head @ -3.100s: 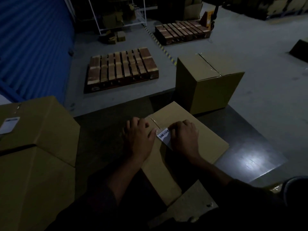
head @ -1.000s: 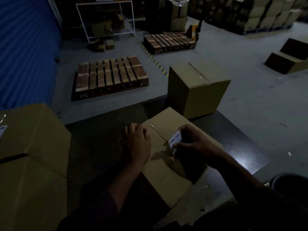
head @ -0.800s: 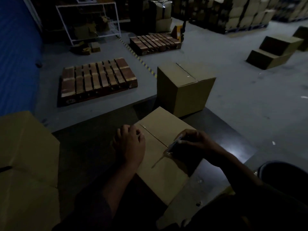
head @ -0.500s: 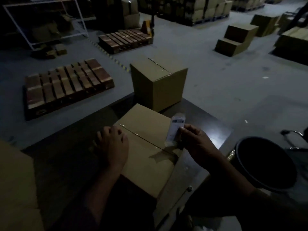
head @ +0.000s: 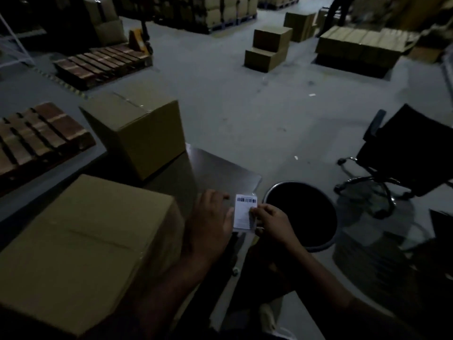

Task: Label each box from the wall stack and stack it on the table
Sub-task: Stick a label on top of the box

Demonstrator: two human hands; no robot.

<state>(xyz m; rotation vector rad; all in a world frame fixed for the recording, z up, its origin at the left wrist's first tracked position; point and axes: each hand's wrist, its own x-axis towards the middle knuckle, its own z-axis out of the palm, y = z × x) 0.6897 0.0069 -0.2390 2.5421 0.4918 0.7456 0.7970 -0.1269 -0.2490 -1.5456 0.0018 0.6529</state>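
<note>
A sealed cardboard box (head: 81, 244) lies on the dark table (head: 220, 168) in front of me, at the left. A second, taller box (head: 137, 133) stands behind it near the table's far edge. Just past the table's right corner both my hands hold a white barcode label (head: 244, 213). My left hand (head: 210, 222) touches its left edge with the thumb, and my right hand (head: 270, 220) pinches its right edge. The label hangs beside the rim of a black bin, off the box.
A round black bin (head: 301, 214) stands on the floor right of the table. A black office chair (head: 402, 153) is further right. Wooden pallets (head: 36, 138) lie on the floor at left, and stacked boxes (head: 269, 47) at the back.
My view has swung right. My left hand left the box top and came to the label. My right hand carried the label off the box toward the bin.
</note>
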